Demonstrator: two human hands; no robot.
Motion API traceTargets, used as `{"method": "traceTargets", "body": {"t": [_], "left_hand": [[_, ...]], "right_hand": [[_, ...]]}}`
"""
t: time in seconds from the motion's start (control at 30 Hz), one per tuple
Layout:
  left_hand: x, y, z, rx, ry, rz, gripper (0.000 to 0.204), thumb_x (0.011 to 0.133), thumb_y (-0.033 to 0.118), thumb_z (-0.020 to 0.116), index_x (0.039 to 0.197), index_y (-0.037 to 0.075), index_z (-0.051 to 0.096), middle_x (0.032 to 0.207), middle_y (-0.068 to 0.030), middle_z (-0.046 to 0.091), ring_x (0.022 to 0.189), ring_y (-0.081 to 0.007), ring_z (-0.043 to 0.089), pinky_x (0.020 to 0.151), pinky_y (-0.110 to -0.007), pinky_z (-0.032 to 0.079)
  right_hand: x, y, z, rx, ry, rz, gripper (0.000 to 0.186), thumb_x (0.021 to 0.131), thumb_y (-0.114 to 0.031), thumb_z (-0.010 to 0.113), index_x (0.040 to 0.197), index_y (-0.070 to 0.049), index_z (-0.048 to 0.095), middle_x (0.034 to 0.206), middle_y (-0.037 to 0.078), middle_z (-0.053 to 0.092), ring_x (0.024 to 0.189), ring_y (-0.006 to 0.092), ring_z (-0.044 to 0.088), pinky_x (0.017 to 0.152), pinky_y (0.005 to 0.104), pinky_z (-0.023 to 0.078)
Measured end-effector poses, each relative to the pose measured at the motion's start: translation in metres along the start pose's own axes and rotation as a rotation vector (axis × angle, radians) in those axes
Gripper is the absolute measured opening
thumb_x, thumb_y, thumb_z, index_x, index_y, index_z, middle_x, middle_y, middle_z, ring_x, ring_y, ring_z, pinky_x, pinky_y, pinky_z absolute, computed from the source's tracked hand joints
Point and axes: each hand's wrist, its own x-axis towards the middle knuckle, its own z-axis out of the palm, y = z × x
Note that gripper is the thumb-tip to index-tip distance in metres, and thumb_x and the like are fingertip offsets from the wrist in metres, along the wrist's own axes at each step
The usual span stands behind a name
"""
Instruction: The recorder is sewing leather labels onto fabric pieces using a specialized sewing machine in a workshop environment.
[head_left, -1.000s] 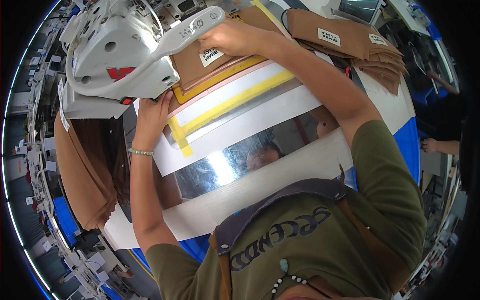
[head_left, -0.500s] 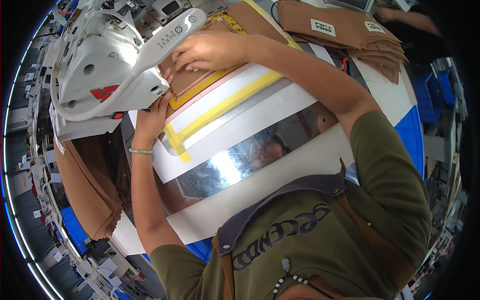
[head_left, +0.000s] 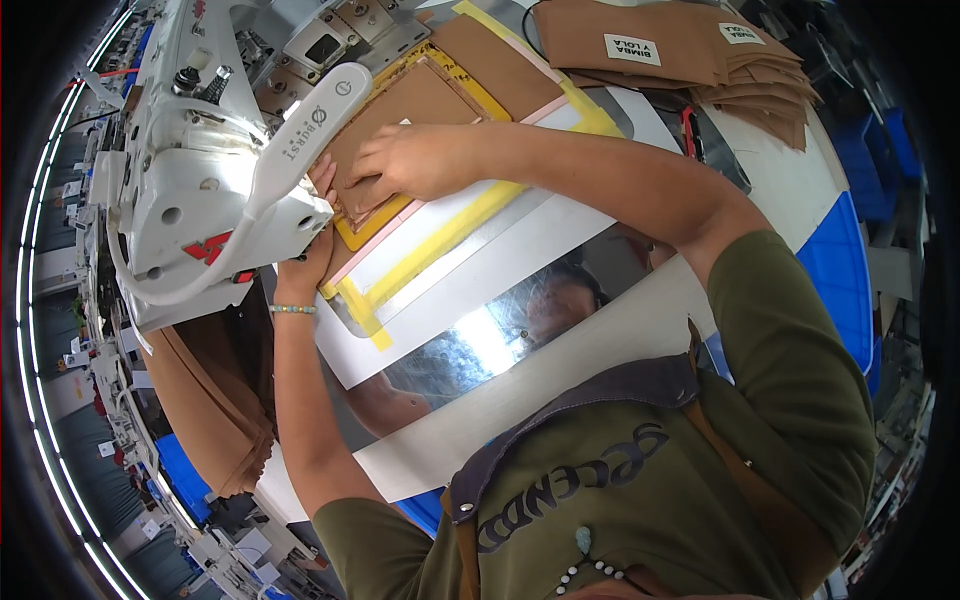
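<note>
Flat, brown, rectangular leather-like panel [head_left: 425, 105] lies under the spread, unclosed right hand [head_left: 415, 160], long axis rising rightward; left hand [head_left: 311, 260], at its left end, partly hidden, grip undeterminable.

The left hand [head_left: 312, 262] and right hand [head_left: 415, 165] are close together, far and left of centre.
The right forearm [head_left: 600, 168] crosses leftward from a bent right elbow [head_left: 738, 208] to a nearly straight right wrist [head_left: 485, 152]; the right hand is palm down, knuckles raised, fingers loosely spread and curved toward the left. The left forearm [head_left: 308, 380] runs from near to far, ending at the left wrist [head_left: 294, 290]. The left hand is partly hidden: some fingertips [head_left: 325, 172] show just beside the right hand, and its grip cannot be made out.
</note>
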Motion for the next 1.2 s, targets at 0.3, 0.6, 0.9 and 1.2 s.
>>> {"method": "traceTargets", "body": {"t": [0.3,0.6,0.9,1.2], "left_hand": [[0.004,0.002,0.001,0.056,0.059,-0.009,0.035,0.105,0.011,0.064,0.139,0.007,0.069,0.144,-0.0082,0.069,0.135,-0.0283,0.061,0.117,-0.039,0.044],[-0.026,-0.069,-0.003,0.231,-0.076,0.074,0.040,0.097,0.007,0.068,0.137,0.007,0.068,0.141,-0.0115,0.069,0.132,-0.0317,0.063,0.111,-0.044,0.049],[0.007,-0.024,-0.014,-0.341,0.030,-0.013,0.042,0.097,0.014,0.071,0.138,0.009,0.067,0.141,-0.0117,0.069,0.130,-0.0316,0.064,0.110,-0.044,0.051],[-0.008,-0.043,-0.006,0.048,0.117,0.240,0.047,0.094,0.022,0.080,0.137,0.009,0.068,0.138,-0.0110,0.070,0.128,-0.0299,0.066,0.109,-0.040,0.053]], "right_hand": [[0.002,0.001,0.003,0.041,0.000,0.025,0.049,0.095,-0.003,0.063,0.133,-0.029,0.078,0.145,0.007,0.065,0.137,0.0285,0.057,0.115,0.0464,0.045],[0.007,0.008,0.004,0.103,0.015,0.031,0.056,0.093,0.001,0.060,0.132,-0.034,0.079,0.144,0.006,0.065,0.134,0.0306,0.058,0.114,0.0466,0.046],[0.011,0.010,0.004,0.087,0.013,0.020,0.051,0.094,-0.002,0.061,0.132,-0.030,0.079,0.143,0.006,0.066,0.132,0.0318,0.059,0.114,0.0471,0.046],[0.009,0.006,-0.004,0.098,0.024,0.028,0.039,0.095,-0.006,0.063,0.126,-0.024,0.081,0.139,0.005,0.068,0.131,0.0271,0.060,0.112,0.0475,0.047]]}}
